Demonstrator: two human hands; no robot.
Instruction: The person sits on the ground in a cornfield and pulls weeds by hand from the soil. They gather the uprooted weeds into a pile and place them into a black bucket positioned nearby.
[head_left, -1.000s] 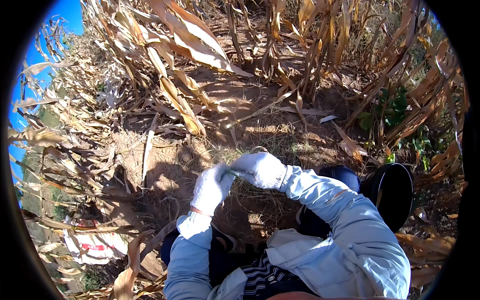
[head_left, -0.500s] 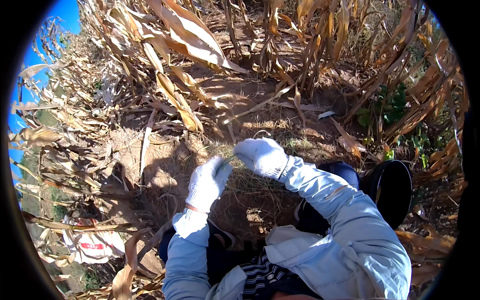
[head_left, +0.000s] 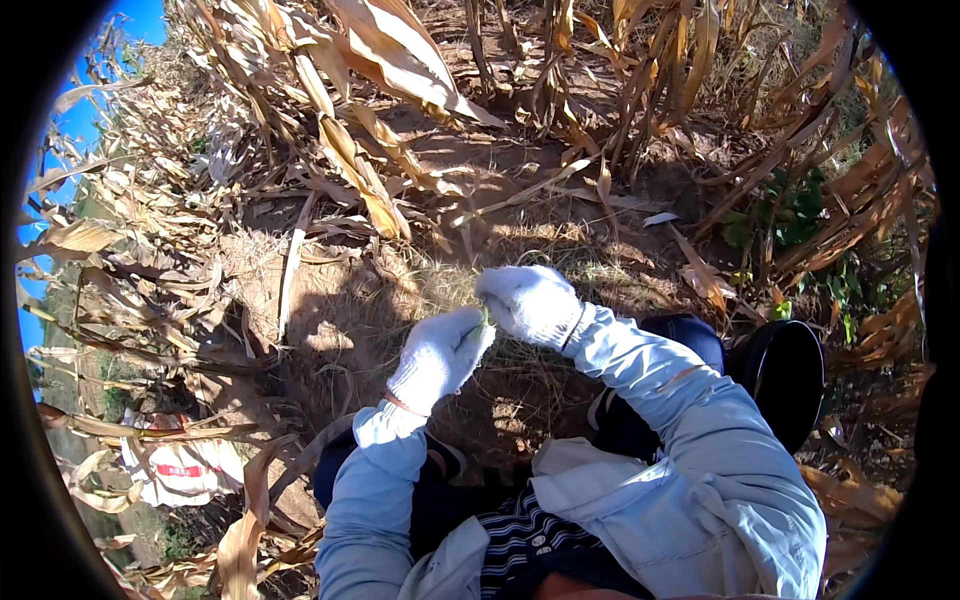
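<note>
My left hand (head_left: 442, 352), in a white knitted glove, is closed in a pinch on a thin green plant piece (head_left: 486, 316). Only a sliver of it shows between the gloves, so its exact kind stays unclear. Close beside it, my right hand (head_left: 532, 304), gloved the same way, has its fingers curled together near the upper end of that piece. Whatever those right fingers grip is hidden. Both hands are above dry grass (head_left: 450, 290) and brown soil, in front of my bent knees.
A black bucket (head_left: 822, 385) stands beside my right knee. Dry corn stalks (head_left: 640, 100) rise ahead and to the right, with green leafy plants (head_left: 795, 210) among them. At the left, a white sack with red print (head_left: 195, 478) lies among dry corn leaves (head_left: 240, 535).
My left hand has moved right and slightly up, nearer to my right hand, closing the gap between them. The right hand has shifted slightly right and up.
</note>
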